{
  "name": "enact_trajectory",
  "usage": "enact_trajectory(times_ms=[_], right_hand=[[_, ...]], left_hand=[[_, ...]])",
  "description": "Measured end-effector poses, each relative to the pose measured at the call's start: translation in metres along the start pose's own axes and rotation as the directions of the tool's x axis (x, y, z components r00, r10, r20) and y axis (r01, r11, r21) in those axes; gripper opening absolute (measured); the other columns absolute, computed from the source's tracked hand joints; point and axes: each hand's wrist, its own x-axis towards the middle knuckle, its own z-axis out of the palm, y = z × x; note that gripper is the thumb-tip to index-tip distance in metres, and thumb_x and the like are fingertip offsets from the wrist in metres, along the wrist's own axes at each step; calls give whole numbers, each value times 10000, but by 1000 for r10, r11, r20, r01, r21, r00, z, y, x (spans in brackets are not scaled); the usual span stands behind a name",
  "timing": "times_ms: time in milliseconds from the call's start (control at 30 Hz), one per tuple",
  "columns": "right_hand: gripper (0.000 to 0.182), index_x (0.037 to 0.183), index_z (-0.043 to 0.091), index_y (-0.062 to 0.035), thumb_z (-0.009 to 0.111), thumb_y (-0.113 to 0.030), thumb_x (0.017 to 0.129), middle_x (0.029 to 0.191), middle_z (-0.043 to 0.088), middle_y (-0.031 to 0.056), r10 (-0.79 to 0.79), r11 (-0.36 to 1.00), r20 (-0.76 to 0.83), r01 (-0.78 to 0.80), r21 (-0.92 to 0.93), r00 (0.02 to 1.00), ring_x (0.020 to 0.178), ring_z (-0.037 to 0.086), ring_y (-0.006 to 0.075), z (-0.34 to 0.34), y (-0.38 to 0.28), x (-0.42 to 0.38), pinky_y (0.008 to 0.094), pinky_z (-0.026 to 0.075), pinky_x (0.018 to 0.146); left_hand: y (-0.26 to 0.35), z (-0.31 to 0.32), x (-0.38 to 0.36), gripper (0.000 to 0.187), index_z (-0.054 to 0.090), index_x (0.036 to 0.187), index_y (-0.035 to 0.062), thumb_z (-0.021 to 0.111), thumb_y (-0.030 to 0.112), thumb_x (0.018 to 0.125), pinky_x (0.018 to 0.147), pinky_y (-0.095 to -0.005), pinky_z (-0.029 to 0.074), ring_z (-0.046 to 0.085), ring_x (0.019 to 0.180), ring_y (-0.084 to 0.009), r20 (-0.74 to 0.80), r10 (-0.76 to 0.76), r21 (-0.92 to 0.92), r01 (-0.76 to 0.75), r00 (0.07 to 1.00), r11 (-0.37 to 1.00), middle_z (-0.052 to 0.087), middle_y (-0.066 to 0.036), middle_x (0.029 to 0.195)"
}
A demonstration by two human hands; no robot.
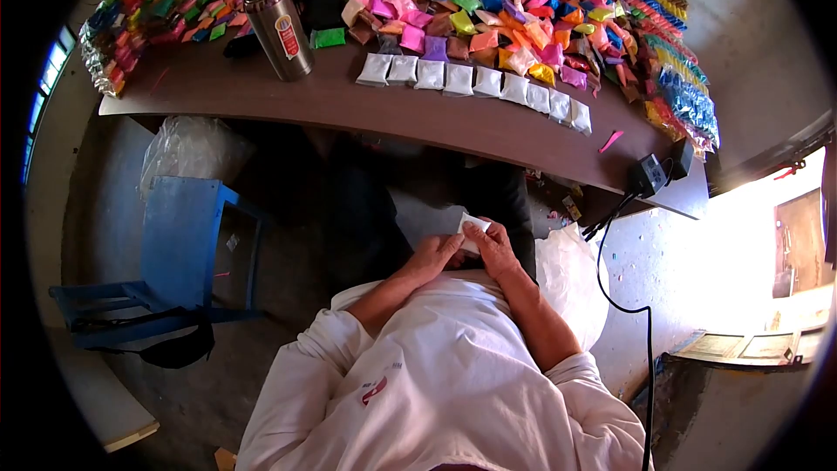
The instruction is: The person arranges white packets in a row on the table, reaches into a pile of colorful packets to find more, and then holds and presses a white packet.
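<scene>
Close to my waist, a small white packet [472, 222] is between my two hands. My right hand [493, 249] grips it from the right, with the thumb laid over its face. My left hand [438, 255] is closed at its lower left edge, thumb pointing toward the packet; its other fingers are mostly hidden. On the brown table [323, 105] in front of me lies a row of similar white packets [459, 78], side by side near the front edge.
Behind the row is a large heap of colourful packets [514, 9]. A steel flask [281, 30] stands at the left of the table. A black device [647, 176] with cables sits at the right corner. A blue chair [179, 244] stands on the floor at left.
</scene>
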Motion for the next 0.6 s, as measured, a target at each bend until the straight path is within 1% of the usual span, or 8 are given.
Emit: enact_trajectory(times_ms=[100,200,267,300,367,500,567,600], right_hand=[[232,925,613,-34,588,-264,933,796,628,30,-12,1000,-7,12,-19,1000,692,567,103,-3,4,1,249,463,625],[276,945,610,-24,554,-294,925,819,631,53,-10,997,-16,11,71,1000,717,577,136,-10,16,7,279,474,670],[319,1002,613,7,531,-287,909,904,658,79,129,929,92,-152,338,987,786,608,190,-25,30,12,313,475,749],[319,1002,613,7,531,-287,909,904,658,79,129,929,92,-153,338,987,786,608,190,-20,21,10,313,475,749],[399,1067,585,38,515,-315,894,958,654,111,112,846,185,-192,497,976,846,610,246,-2,-11,2,344,465,806],[405,1121,570,24,549,-314,898,974,649,130,133,809,157,-199,553,978,825,622,255,-9,0,3,353,485,769],[441,1104,593,-16,608,-386,865,912,645,114,40,924,178,-104,369,983,757,624,214,-4,-13,-3,324,495,689],[441,1104,593,-16,608,-386,865,912,645,114,40,923,178,-104,369,983,757,624,214,-6,-12,-1,324,495,689]], left_hand=[[-4,1,2,530,624,1002,-14,453,485,959,677,-284,504,614,721,-166,11,1,-21,-1,1000,1000,650,-89,817],[-3,0,2,556,626,1016,-10,444,512,954,688,-282,504,611,735,-163,20,-15,-55,16,1000,998,652,-90,835],[3,-1,0,572,627,1024,-8,438,527,951,695,-279,504,609,743,-160,21,-43,-52,44,999,998,652,-90,845],[5,-1,-1,593,626,1031,-10,429,543,947,698,-276,505,603,743,-156,5,-39,-56,39,999,998,649,-91,849],[7,-1,-2,614,624,1038,-12,421,559,943,702,-274,506,598,742,-152,-11,-37,-59,36,999,998,646,-92,853],[3,-1,0,636,630,972,-18,423,582,933,686,-277,508,585,720,-144,-10,-6,-106,5,1000,994,625,-88,809],[-3,-2,4,643,631,934,-17,422,591,929,679,-280,508,582,713,-146,9,1,-128,0,1000,992,618,-86,794],[-4,-2,4,645,626,898,-9,424,602,923,680,-278,508,583,710,-149,19,-6,-140,9,1000,990,613,-84,785]])
